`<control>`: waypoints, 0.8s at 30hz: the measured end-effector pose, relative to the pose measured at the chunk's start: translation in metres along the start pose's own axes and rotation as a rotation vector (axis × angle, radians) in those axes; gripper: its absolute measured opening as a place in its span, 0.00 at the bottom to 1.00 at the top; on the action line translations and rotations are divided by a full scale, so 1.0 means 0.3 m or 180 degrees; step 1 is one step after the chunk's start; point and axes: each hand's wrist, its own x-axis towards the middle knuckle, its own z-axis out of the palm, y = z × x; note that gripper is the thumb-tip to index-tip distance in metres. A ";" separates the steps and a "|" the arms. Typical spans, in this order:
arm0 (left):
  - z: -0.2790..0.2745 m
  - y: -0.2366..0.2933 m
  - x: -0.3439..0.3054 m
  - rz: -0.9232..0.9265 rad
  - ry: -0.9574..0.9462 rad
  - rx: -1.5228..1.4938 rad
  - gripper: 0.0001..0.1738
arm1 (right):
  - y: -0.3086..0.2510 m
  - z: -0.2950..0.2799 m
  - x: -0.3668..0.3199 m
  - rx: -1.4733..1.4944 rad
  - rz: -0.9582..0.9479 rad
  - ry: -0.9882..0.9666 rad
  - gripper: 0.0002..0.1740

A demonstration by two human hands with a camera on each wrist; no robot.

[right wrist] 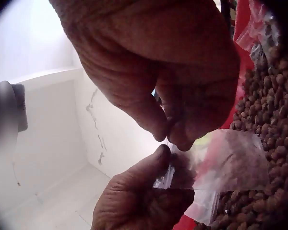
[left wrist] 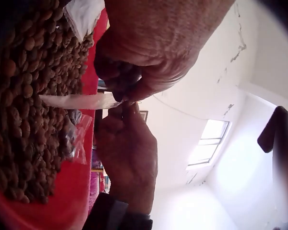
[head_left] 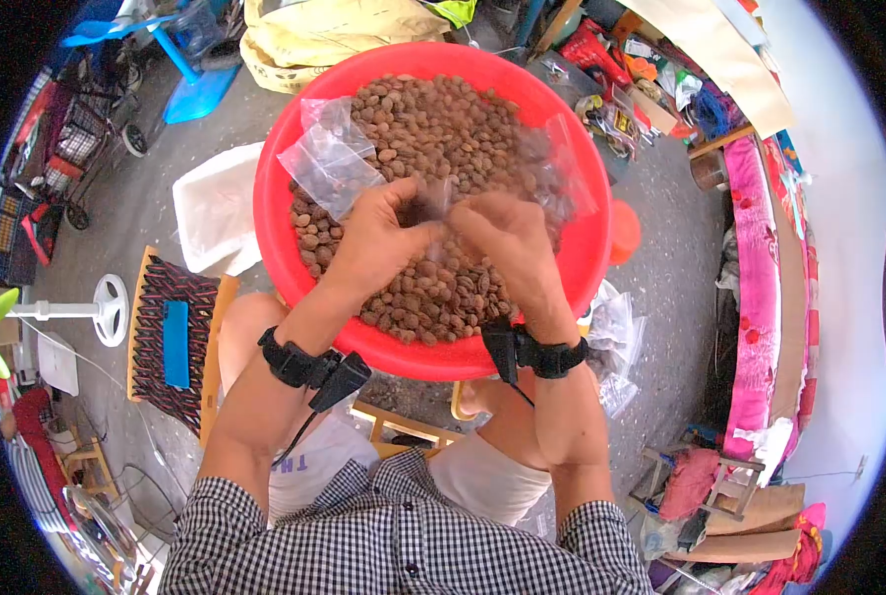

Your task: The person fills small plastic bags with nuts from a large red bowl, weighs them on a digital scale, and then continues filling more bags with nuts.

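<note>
A small clear zip bag (right wrist: 230,160) hangs from the fingertips of both hands over a red basin (head_left: 276,233). My left hand (head_left: 378,238) pinches one side of its mouth, thumb against fingers. From the other side my right hand (head_left: 507,233) pinches the same edge, its fingertips meeting the left thumb in the right wrist view. In the left wrist view the bag (left wrist: 79,100) is seen edge-on as a thin pale strip. Brown nuts or pits (head_left: 433,302) fill the basin below. More clear bags (head_left: 334,159) lie on them at the left, others (head_left: 572,174) at the right.
Left of the basin stands a white tub (head_left: 215,208). Several plastic bags (head_left: 616,332) lie on the floor at the right, near an orange-red round object (head_left: 625,233). A beaded stool (head_left: 177,337) is by the left leg, and a yellow sack (head_left: 334,45) is behind the basin.
</note>
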 end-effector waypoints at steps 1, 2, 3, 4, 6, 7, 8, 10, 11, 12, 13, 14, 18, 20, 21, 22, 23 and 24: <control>0.002 0.011 -0.003 -0.0045 -0.0028 0.0063 0.08 | -0.007 0.002 -0.001 -0.0022 0.0067 -0.0001 0.12; 0.005 0.022 -0.006 -0.0091 -0.0055 0.0126 0.08 | -0.009 0.003 -0.002 -0.0044 0.0135 -0.0002 0.12; 0.006 0.026 -0.007 -0.0135 -0.0083 0.0189 0.08 | -0.001 0.005 0.001 -0.0032 0.0123 0.0006 0.11; 0.007 0.023 -0.006 -0.0087 -0.0096 0.0222 0.08 | 0.013 0.006 0.007 -0.0019 0.0111 0.0014 0.11; 0.004 0.009 -0.004 0.0010 -0.0120 0.0289 0.09 | 0.016 0.010 0.007 0.0042 0.0129 0.0032 0.11; 0.002 0.001 -0.001 0.0051 -0.0134 0.0193 0.09 | 0.006 0.013 0.002 0.0089 0.0160 0.0040 0.11; -0.001 -0.010 0.004 0.0091 -0.0147 0.0097 0.09 | 0.001 0.013 -0.001 0.0136 0.0191 0.0049 0.11; -0.003 -0.011 0.005 -0.0096 -0.0136 -0.0301 0.10 | 0.002 0.011 -0.003 0.0235 0.0193 0.0024 0.12; -0.004 -0.001 0.002 -0.0324 -0.0111 -0.0603 0.11 | 0.003 0.009 -0.003 0.0284 0.0194 0.0011 0.12; -0.006 0.004 0.001 -0.0552 -0.0084 -0.0905 0.12 | 0.008 0.007 -0.002 0.0428 0.0220 -0.0054 0.12; -0.008 0.002 0.002 -0.0604 -0.0037 -0.1072 0.12 | 0.017 0.004 0.000 0.0571 0.0246 -0.0120 0.12; -0.011 -0.001 0.004 -0.0656 0.0012 -0.1239 0.13 | 0.022 0.002 0.002 0.0715 0.0273 -0.0187 0.12; -0.022 -0.023 0.020 -0.0800 0.0022 -0.1679 0.13 | 0.023 0.008 0.005 0.0850 0.0327 -0.0172 0.11; -0.007 0.007 0.015 -0.0519 0.0339 -0.1328 0.12 | 0.024 0.000 0.004 0.0772 0.0238 -0.0121 0.11; 0.000 0.023 0.014 -0.0378 0.0497 -0.1153 0.11 | 0.021 -0.006 0.004 0.0607 0.0258 -0.0091 0.11; -0.011 0.004 0.020 0.0086 0.0640 -0.0384 0.11 | 0.014 -0.011 0.003 0.0441 0.0278 -0.0064 0.10; -0.029 -0.032 0.034 0.0546 0.0776 0.0390 0.12 | 0.010 -0.012 0.003 0.0275 0.0296 -0.0040 0.10; -0.031 -0.022 0.040 0.1003 0.0903 0.1169 0.12 | 0.016 -0.008 0.007 0.0175 0.0254 -0.0002 0.09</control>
